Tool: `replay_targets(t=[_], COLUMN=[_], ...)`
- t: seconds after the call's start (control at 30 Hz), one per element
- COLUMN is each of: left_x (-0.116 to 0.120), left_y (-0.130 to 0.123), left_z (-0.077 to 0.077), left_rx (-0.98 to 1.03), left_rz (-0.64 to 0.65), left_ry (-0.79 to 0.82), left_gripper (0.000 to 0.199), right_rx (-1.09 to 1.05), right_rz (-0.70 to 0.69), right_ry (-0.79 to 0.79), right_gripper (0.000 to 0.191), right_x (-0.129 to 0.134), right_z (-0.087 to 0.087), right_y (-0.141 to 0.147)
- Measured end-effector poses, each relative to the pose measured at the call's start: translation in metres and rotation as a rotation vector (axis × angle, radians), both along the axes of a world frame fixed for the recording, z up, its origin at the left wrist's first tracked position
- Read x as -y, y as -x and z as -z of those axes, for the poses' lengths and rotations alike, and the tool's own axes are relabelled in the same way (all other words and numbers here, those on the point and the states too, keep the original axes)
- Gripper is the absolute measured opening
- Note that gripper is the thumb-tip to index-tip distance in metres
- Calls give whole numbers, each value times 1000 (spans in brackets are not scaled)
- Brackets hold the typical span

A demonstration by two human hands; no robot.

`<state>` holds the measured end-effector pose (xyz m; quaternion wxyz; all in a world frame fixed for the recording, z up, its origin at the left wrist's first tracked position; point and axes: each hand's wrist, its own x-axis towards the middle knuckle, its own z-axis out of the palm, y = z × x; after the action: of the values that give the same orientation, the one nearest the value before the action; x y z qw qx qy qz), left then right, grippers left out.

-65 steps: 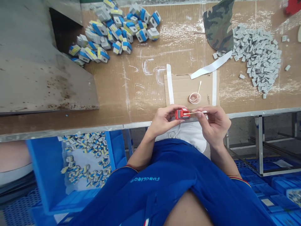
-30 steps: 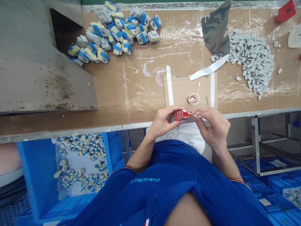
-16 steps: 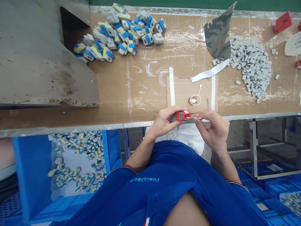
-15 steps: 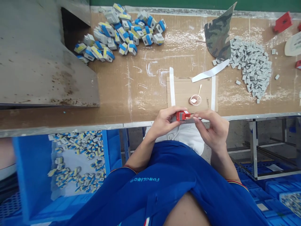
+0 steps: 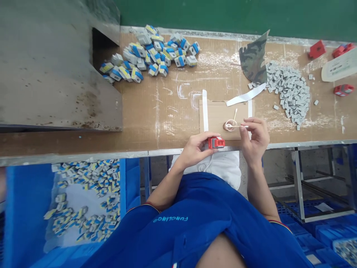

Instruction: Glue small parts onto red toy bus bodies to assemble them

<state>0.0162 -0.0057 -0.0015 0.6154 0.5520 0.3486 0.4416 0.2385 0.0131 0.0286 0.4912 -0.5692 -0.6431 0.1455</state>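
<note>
Two bare hands work at the front of the bench, seen from the head view. Left hand [image 5: 193,149] curls around a red block [image 5: 216,142], fingers pressed together on it; the block is held just above the metal bench edge [image 5: 173,152]. Right hand [image 5: 255,136] pinches a cotton swab [image 5: 237,126] between thumb and forefinger, its tip at a small round dish [image 5: 229,125], possibly touching the rim, though too small to be sure. The dish stands on a cardboard sheet [image 5: 217,111] with a second swab [image 5: 235,115] leaning in it. Farther off lie blue-and-yellow pieces [image 5: 147,56], a camouflage cloth [image 5: 253,56] and grey pieces [image 5: 290,93]. Below the bench, a blue crate [image 5: 131,182] holds more pieces [image 5: 83,197].
</note>
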Motion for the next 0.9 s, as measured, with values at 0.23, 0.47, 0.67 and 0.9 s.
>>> replay_targets(t=[0.23, 0.47, 0.67, 0.9], left_x=[10, 28, 42, 42], left_y=[34, 97, 111, 127], left_z=[-9, -17, -23, -18], left_rx=[141, 1, -3, 89], left_rz=[-126, -464, -530, -547], left_ry=[165, 185, 180, 189], left_gripper=[46, 48, 47, 51], right_rx=[139, 295, 539, 535], right_rz=[-77, -571, -544, -706], right_ry=[-126, 116, 219, 155], right_gripper=[63, 31, 28, 20], right_x=[-7, -105, -181, -189], right_z=[-40, -42, -9, 3], right_y=[48, 198, 282, 263])
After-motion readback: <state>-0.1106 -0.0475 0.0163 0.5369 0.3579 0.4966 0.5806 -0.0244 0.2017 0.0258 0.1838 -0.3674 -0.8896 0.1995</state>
